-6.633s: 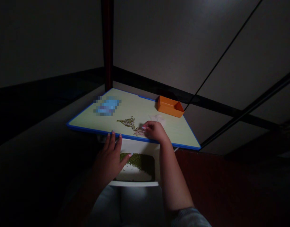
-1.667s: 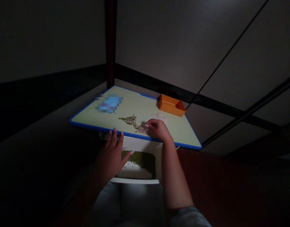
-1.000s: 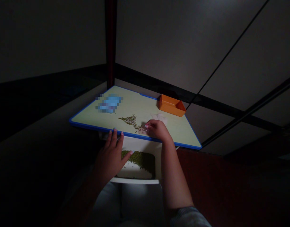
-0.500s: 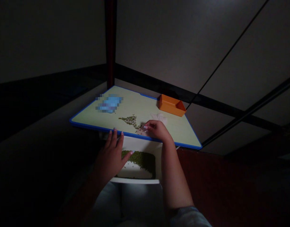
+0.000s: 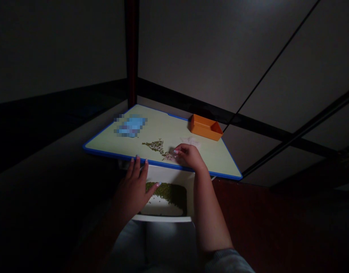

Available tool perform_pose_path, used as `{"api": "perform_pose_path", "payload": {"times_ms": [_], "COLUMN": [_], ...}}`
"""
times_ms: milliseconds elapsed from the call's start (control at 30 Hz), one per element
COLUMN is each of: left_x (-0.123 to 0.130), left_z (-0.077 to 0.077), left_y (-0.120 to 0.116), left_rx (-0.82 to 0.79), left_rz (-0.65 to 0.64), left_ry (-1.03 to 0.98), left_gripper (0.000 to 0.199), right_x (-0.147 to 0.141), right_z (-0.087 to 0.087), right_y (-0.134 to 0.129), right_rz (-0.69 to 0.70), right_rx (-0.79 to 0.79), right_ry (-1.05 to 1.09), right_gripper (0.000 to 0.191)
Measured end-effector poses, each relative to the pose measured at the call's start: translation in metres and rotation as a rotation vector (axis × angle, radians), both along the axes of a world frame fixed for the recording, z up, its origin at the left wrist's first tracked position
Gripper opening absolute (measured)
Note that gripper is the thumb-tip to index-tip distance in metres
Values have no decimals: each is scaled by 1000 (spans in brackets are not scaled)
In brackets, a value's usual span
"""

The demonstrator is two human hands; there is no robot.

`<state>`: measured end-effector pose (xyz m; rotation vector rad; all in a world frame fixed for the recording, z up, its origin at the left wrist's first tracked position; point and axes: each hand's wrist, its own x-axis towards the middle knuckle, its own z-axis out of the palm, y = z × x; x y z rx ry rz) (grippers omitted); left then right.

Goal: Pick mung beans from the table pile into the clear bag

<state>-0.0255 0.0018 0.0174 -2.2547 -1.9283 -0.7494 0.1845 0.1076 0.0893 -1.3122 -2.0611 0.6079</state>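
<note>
My left hand is spread, its fingertips at the blue front edge of the pale board and its thumb over a white bin. Green beans lie inside that bin. On the board, my right hand has its thumb and fingers pinched together; whatever they hold is too small to make out. Left of these fingers is a loose patch of green beans. Small pale pieces lie under and beside the fingertips, and a whitish pile sits just behind the hand.
An orange open box stands at the board's back right corner. A blurred blue packet lies at the back left. Behind the board rise a dark red post and grey panels. Reddish floor shows at the right.
The view has shifted very slightly. Both hands keep almost the same place and pose, and the beans look unchanged.
</note>
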Motion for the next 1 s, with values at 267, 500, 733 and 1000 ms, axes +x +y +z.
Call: {"api": "perform_pose_path", "payload": {"times_ms": [267,500,733,1000], "left_x": [0,0,0,0], "left_z": [3,1,0,1], "left_y": [-1,-2,-1,-1], "left_rx": [-18,-2,-9,-5], "left_rz": [2,2,-6,2], "left_ry": [15,19,13,17], "left_gripper": [78,77,78,77], "right_x": [1,1,1,1], "right_z": [-1,-2,-2,-4], "right_y": [1,1,0,0], "right_rz": [-63,-36,15,38], "right_rx": [36,18,-6,-57], "right_ry": [-80,-72,-5,15], "right_gripper": [11,11,11,14]}}
